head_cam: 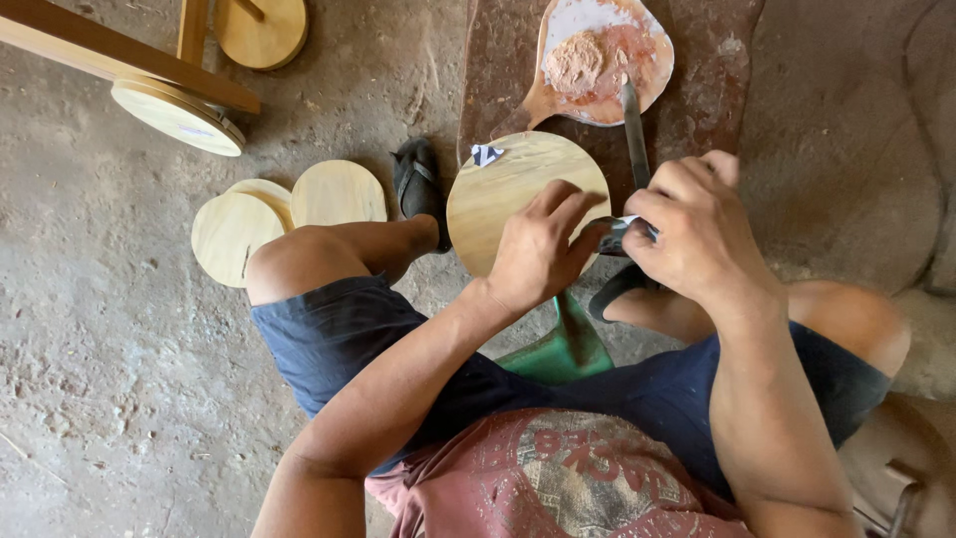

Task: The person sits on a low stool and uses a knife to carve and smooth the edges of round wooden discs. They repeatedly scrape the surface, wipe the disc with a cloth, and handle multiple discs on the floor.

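Observation:
A round pale wooden disc (503,194) rests in front of me above my knees. My left hand (538,249) lies on its right lower edge, fingers pressed against it. My right hand (692,229) is closed around the handle of a metal putty knife (634,130), whose blade points up toward a wooden paddle (602,60) loaded with pinkish-brown filler paste. A small white scrap (486,153) sits at the disc's upper left rim.
Three more wooden discs (284,209) lie on the dirt floor at left. A wooden stool frame with round seats (174,110) stands at upper left. A dark sandal (418,184) is by my left foot. A green stool (558,349) is under me.

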